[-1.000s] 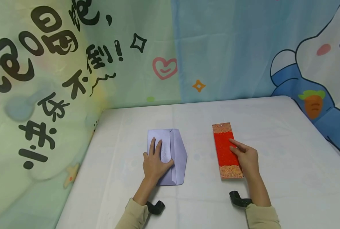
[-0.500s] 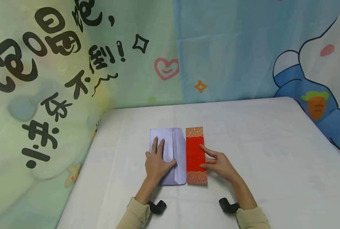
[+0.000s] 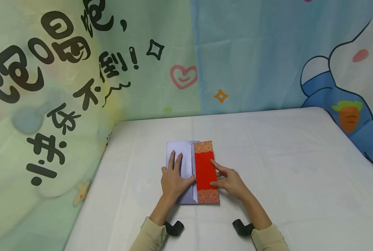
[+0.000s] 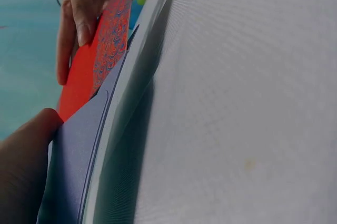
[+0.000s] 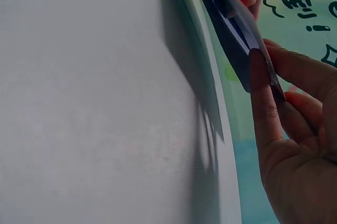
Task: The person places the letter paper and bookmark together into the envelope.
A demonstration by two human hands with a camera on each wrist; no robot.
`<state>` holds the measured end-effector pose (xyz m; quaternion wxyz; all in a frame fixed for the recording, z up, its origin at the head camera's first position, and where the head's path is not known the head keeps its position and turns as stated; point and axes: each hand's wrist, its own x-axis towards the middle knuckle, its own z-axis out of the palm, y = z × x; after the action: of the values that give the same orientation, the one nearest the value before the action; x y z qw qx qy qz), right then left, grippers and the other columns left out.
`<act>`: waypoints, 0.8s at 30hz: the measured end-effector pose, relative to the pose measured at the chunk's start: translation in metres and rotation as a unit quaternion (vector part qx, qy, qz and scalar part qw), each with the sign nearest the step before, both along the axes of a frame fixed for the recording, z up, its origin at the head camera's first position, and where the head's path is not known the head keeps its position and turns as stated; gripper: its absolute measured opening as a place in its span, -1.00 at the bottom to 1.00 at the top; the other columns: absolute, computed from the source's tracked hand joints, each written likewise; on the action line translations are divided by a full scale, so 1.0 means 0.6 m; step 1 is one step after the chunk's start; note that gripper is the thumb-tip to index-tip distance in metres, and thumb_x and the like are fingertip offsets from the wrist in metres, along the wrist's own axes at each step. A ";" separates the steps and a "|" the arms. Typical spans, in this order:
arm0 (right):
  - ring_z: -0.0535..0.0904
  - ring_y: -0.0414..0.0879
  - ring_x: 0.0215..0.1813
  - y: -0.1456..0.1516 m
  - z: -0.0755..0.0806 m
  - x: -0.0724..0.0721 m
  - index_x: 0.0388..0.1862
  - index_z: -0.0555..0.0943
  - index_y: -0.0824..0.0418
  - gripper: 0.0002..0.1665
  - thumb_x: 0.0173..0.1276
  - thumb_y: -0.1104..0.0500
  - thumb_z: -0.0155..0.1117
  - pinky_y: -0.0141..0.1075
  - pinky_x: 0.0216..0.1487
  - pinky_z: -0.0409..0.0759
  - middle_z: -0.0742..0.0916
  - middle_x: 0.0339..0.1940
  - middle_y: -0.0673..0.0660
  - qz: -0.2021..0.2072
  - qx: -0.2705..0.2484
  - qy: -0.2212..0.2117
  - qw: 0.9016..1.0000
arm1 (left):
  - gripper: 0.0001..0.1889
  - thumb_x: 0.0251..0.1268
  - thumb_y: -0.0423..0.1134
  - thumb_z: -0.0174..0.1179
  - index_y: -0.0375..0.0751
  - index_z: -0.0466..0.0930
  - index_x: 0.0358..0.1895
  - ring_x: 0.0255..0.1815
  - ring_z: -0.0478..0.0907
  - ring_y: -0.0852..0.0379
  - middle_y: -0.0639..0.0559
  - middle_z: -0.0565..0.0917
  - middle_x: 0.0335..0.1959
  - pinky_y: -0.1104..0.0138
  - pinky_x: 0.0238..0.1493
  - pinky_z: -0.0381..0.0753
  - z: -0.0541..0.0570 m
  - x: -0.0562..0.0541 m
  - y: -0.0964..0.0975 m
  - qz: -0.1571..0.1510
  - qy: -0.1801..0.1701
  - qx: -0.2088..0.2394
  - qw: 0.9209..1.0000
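A lavender paper envelope (image 3: 187,155) lies on the white table in the head view, its flap to the right. My left hand (image 3: 174,181) presses it with spread fingers, thumb near the flap crease. Between fingers and thumb of my right hand (image 3: 231,183) is the right edge of a long red card (image 3: 204,165) with gold-patterned ends. The card covers most of the flap, its left edge right beside the crease. In the left wrist view the card (image 4: 79,79) slants above the envelope (image 4: 79,142). The right wrist view shows the right fingers (image 5: 263,100) pinching the card's edge.
A white cloth covers the tabletop (image 3: 299,174). Behind it hangs a printed curtain (image 3: 252,55) with lettering and a cartoon figure. Black wrist mounts (image 3: 175,228) stick out from both sleeves near the table's front.
My right hand has carried the red card leftward from the right side of the table until it overlaps the envelope flap. The left hand keeps its place on the envelope.
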<state>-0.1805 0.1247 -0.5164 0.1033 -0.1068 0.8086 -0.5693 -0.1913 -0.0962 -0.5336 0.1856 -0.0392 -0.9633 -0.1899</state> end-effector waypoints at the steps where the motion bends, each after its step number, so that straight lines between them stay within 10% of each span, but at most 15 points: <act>1: 0.47 0.02 -0.11 0.001 0.001 -0.001 0.39 0.26 -0.01 -0.08 0.03 0.23 0.43 -0.31 -0.23 0.58 0.56 0.06 0.21 -0.001 0.001 -0.002 1.000 | -0.16 -0.11 0.26 0.16 0.10 0.25 0.35 -0.38 0.34 -0.05 0.05 0.09 0.43 0.39 -0.62 0.37 0.000 0.000 0.000 0.000 0.001 0.000 1.000; 24: 0.46 0.00 -0.19 -0.018 -0.005 -0.011 0.37 0.30 0.05 -0.09 0.01 0.24 0.45 -0.30 -0.33 0.49 0.61 -0.21 0.13 0.008 0.018 0.010 1.000 | -0.14 -0.13 0.28 0.15 0.10 0.24 0.36 -0.39 0.33 -0.04 0.05 0.09 0.44 0.40 -0.63 0.35 -0.004 -0.003 -0.001 0.004 -0.003 -0.014 1.000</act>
<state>-0.1873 0.1139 -0.5196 0.1018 -0.1170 0.8187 -0.5529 -0.1930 -0.0968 -0.5359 0.1827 -0.0372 -0.9666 -0.1761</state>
